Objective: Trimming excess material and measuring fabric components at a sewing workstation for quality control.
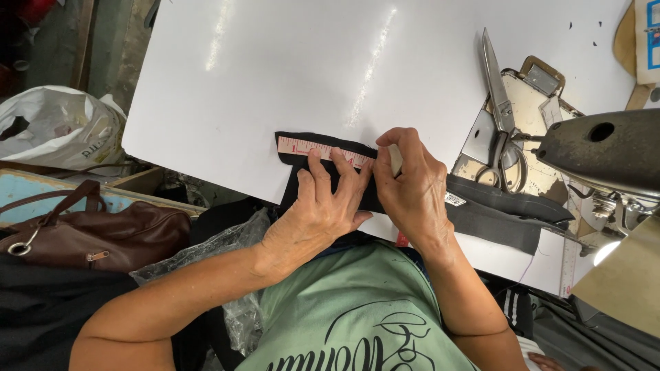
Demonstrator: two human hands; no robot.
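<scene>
We see a small white woven label sewn on the black fabric strip, just right of the hands. White plastic bag with dark print sits far left, off the worktop.

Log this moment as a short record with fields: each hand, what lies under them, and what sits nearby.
left hand: fingers spread flat, pressing a pink measuring tape onto black fabric
right hand: holds a small pale piece, likely chalk, at the tape's edge
surface: white table
scissors: lying shut to the right of the hands
sewing machine: at right edge
brown bag: at left, below the table
white plastic bag: far left
</scene>
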